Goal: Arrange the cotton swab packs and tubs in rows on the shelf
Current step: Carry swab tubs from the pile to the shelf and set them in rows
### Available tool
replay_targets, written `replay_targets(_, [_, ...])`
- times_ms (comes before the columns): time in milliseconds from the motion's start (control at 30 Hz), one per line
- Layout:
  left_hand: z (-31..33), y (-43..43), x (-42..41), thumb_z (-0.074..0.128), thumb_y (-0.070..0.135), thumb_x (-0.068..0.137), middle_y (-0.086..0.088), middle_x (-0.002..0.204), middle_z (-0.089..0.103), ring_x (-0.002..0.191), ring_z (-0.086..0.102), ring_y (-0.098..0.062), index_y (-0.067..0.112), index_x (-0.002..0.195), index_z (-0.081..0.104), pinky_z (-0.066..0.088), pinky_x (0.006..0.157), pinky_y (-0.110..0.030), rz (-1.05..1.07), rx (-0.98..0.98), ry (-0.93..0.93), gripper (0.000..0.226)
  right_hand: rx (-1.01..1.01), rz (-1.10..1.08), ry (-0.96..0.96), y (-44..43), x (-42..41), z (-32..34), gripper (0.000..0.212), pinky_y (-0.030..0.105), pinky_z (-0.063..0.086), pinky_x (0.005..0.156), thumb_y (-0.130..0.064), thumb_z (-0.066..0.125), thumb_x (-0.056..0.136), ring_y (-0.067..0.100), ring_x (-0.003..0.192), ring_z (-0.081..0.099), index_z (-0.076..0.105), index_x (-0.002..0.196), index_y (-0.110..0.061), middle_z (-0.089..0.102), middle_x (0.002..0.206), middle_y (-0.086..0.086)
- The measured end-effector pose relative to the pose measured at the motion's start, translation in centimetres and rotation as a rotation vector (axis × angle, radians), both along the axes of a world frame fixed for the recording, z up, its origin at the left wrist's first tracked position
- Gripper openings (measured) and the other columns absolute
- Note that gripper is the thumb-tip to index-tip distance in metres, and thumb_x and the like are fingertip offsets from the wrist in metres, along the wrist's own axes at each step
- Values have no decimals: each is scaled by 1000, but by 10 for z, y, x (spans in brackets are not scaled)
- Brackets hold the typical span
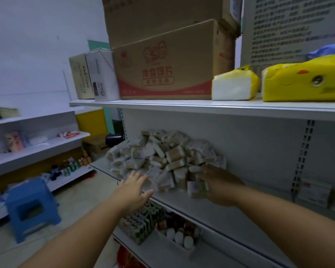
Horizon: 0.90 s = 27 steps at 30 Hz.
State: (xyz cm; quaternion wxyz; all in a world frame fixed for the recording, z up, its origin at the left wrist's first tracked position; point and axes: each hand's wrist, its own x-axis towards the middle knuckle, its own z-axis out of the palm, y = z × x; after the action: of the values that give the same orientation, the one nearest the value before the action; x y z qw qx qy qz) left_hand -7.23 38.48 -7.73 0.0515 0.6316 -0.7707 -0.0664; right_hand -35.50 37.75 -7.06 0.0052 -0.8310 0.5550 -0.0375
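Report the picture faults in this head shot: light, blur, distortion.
Head view: the light is dim and bluish overall; the left hand and the blue stool smear with motion blur; the right hand sits in shade, so its grip is unclear; labels on the cotton swab packs are too soft to read; the upper shelf edge tilts under wide-angle distortion.

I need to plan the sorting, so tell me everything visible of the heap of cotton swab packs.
The heap is a loose, jumbled mound of small film-wrapped packs, tan and white, lying at all angles, none in rows. It sits on the white middle shelf near the back panel. The left hand, fingers straight, reaches its near left edge; the right hand grips a pack at its near right edge.
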Motion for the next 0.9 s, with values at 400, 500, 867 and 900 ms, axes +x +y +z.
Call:
replay_targets(400, [29,-139,96,43,54,93,5,152,27,137,29,-16,29,143,33,28,109,-29,-17,-40,-43,57,-338,130,-160,-180,93,37,31,33,46,80,-37,50,92,30,102,59,63,109,-15,65,111,10])
replay_targets(500, [28,-166,123,48,49,92,3,146,37,130,38,-15,27,138,43,31,101,-23,32,-46,-51,51,-328,138,-171,-209,110,36,30,35,47,80,-37,49,93,28,99,59,63,107,-15,65,109,8])
replay_targets(867, [21,-278,119,62,44,86,4,139,41,126,39,-16,33,136,43,33,100,-26,-207,-86,0,55,-156,160,-34,-247,161,35,71,32,36,102,-54,65,79,22,131,37,40,139,-25,38,146,3])
replay_targets(900, [17,-283,117,62,46,85,4,138,41,125,39,-16,32,137,41,34,100,-27,-260,-83,-17,58,-170,177,51,-246,167,31,71,36,36,102,-53,66,78,24,131,36,42,138,-23,38,144,5])
